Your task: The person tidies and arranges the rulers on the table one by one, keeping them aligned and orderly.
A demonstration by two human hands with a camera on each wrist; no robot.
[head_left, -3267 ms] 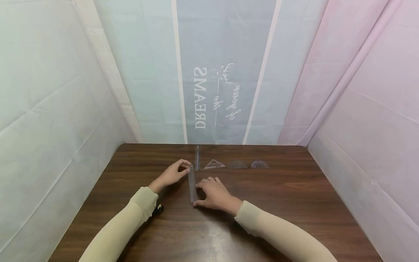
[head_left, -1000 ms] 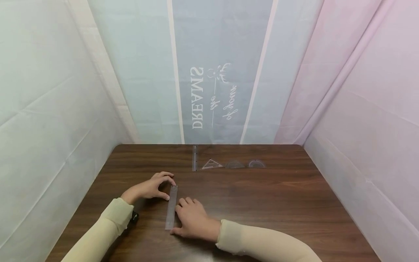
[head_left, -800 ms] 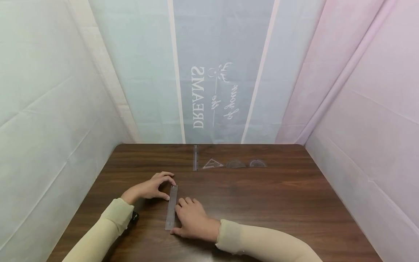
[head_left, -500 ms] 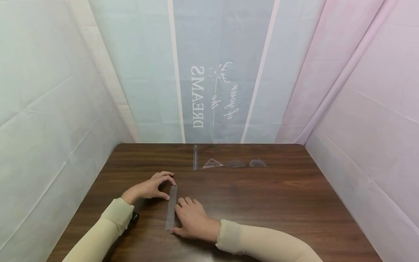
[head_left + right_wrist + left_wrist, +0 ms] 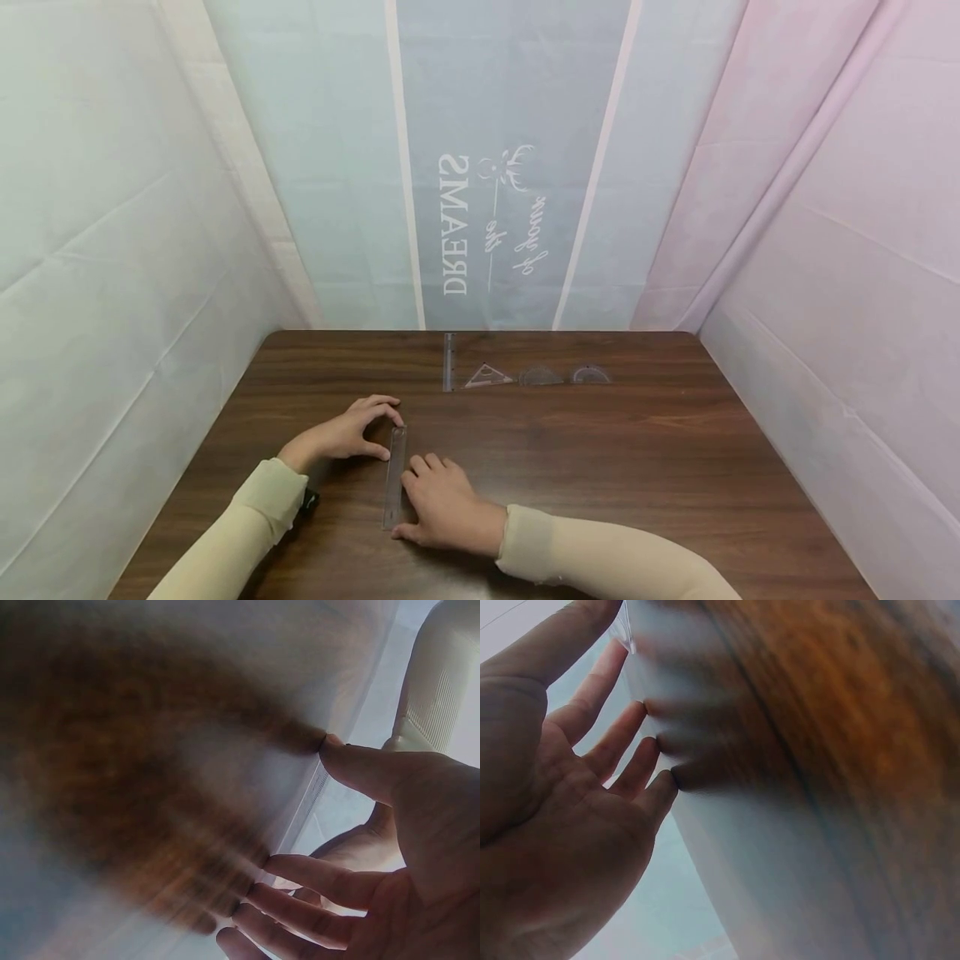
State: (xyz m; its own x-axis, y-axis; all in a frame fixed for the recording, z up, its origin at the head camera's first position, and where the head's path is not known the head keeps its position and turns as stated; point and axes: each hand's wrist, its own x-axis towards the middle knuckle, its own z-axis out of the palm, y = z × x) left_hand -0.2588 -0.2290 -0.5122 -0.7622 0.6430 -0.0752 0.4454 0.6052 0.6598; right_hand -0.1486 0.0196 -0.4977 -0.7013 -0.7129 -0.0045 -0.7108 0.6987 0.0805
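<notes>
A clear plastic ruler lies lengthwise between both hands on the dark wooden table. My left hand holds its far end with index fingertip and thumb. In the left wrist view, a corner of the ruler shows by the thumb and index finger, while the other fingertips of the left hand meet the table. My right hand holds the near end, thumb at the bottom corner and index finger along the right edge. The right wrist view shows the ruler's edge between thumb and index finger of the right hand.
Along the back of the table lie a second clear ruler, a clear set square and two clear protractors, one beside the other. Fabric walls stand on three sides; the back one bears mirrored lettering.
Since the oldest frame, both hands have brought the ruler left and nearer, away from the back row. In the last half second it looks more see-through and has barely shifted.
</notes>
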